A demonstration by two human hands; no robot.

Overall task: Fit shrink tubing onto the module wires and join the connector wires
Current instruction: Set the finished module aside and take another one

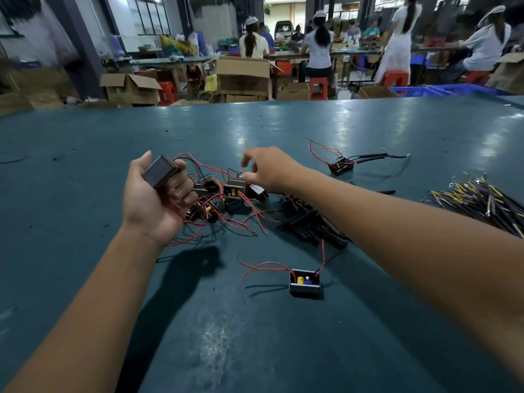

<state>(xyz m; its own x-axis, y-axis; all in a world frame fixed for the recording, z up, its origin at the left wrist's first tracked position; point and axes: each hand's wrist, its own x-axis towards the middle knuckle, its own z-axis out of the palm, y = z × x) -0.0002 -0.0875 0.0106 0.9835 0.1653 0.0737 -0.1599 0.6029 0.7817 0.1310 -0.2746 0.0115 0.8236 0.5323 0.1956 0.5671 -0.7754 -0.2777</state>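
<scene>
Left hand (154,199) is palm-up above the table, fingers curled round a small black module (159,171), thumb up along its far-left side; red and black leads run from that module down into the pile just beside the hand.

Right hand (266,170) reaches in over the pile, fingers loosely bent and spread, holding nothing; fingertips (247,177) sit right at the top of the pile, contact or not I cannot tell.

Pile of modules (226,197) lies between the two hands on the green table (85,154); small open black boxes with red and black wires tangled across each other; a yellow part shows in a couple of them.

Just right of the pile, partly under the right forearm: heap of black shrink tubing (309,222), short lengths lying criss-cross.

Nearer the camera, alone: one module (304,282) open side up, yellow and blue parts inside, red leads arcing off left and up.

Far right of centre: another module (341,165) with black tubing already on its leads, yellow tips at the ends.

Right edge: bundle of connector wires (482,201), yellow and purple with metal terminals, well apart from the pile.

Background: workers in white caps at benches, cardboard boxes, red stools, blue crates.
</scene>
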